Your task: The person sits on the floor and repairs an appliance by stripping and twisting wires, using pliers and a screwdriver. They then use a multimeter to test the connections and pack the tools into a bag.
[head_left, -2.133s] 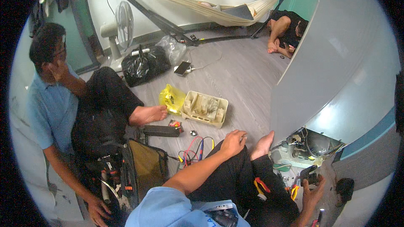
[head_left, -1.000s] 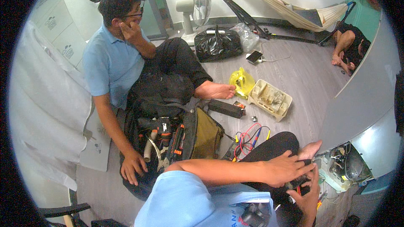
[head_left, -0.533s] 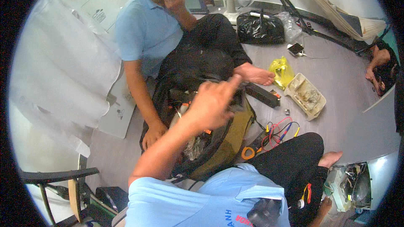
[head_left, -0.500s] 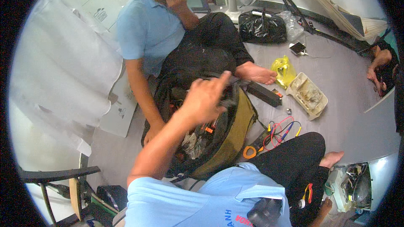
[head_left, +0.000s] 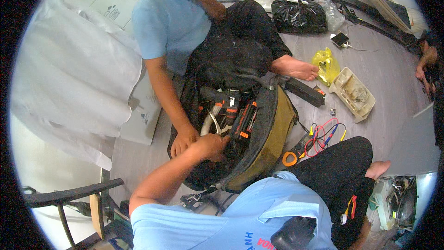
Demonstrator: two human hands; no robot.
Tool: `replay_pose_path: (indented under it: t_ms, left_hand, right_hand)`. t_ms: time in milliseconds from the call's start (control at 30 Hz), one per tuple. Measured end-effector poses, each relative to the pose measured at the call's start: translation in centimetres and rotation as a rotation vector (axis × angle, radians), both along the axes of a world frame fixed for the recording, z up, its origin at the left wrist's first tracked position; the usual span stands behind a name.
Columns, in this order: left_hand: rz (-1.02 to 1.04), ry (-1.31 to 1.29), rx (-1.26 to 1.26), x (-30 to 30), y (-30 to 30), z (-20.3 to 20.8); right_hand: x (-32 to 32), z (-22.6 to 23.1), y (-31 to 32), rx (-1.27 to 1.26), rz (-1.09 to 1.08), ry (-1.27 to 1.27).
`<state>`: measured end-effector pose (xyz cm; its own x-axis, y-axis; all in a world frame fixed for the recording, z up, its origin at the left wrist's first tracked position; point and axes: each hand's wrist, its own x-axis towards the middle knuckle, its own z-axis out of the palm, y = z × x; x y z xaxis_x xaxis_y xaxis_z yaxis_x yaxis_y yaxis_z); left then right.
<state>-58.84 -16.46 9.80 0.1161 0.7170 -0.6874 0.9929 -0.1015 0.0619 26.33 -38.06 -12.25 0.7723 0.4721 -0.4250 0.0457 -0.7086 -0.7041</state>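
Note:
My left hand (head_left: 212, 147) reaches down into an open black and olive tool bag (head_left: 273, 141), its fingers curled and partly hidden among the contents. Whatever they grip cannot be made out. Close to the fingers are a pale curved hose-like piece (head_left: 210, 119) and black and orange tools (head_left: 243, 120). A co-worker's hand (head_left: 185, 141) rests at the bag's left edge, beside mine. Of my right hand (head_left: 364, 234) only a bit of skin shows past my leg at the lower right, its fingers hidden. Near it, red and yellow handled pliers (head_left: 353, 207) lie against my dark trousers.
A clamp meter (head_left: 296, 154) with coloured leads lies right of the bag. Beyond are a black box (head_left: 305, 92), a cream tray (head_left: 354, 95), a yellow plastic bag (head_left: 326, 67) and a phone (head_left: 340, 40). An opened appliance (head_left: 393, 203) stands lower right; a black-armed chair (head_left: 74, 194) lower left.
My left hand has come down from above the bag into it, fingers now curled instead of pointing. My view has shifted slightly; the co-worker's hand stays at the bag.

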Motion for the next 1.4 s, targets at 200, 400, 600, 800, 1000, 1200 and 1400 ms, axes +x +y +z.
replay_pose_path:
  t_ms: [200, 400, 600, 800, 1000, 1200, 1400]
  left_hand:
    - [0.058, 0.035, 0.007, 0.6, -0.8, -4.6]
    - [0.454, -0.103, -0.048, -3.9, 3.1, -5.7]
    - [0.736, -0.11, 0.479, -4.9, 3.1, -11.1]
    - [0.656, -0.147, 0.71, -4.6, 3.4, -9.5]
    - [0.34, -0.123, 0.364, -3.2, 8.9, 4.9]
    - [0.199, -0.638, 0.524, 7.9, 13.4, 16.3]
    - [-0.144, -1.112, 0.211, 24.5, 15.7, 12.6]
  right_hand:
    - [-0.4, 0.4, 0.2, 0.027, 0.001, -0.014]
    - [-0.9, 0.6, 1.0, 0.045, -0.014, -0.025]
    - [-1.6, 0.4, 2.6, 0.089, 0.008, -0.035]
    - [-1.6, 0.0, 2.9, 0.144, 0.007, -0.064]
    - [-3.1, 2.4, 4.2, 0.193, 0.106, -0.295]
    - [-20.9, 17.8, 13.0, 0.447, 0.52, -0.76]
    - [-36.7, 31.7, 19.3, 0.536, 1.083, -1.105]
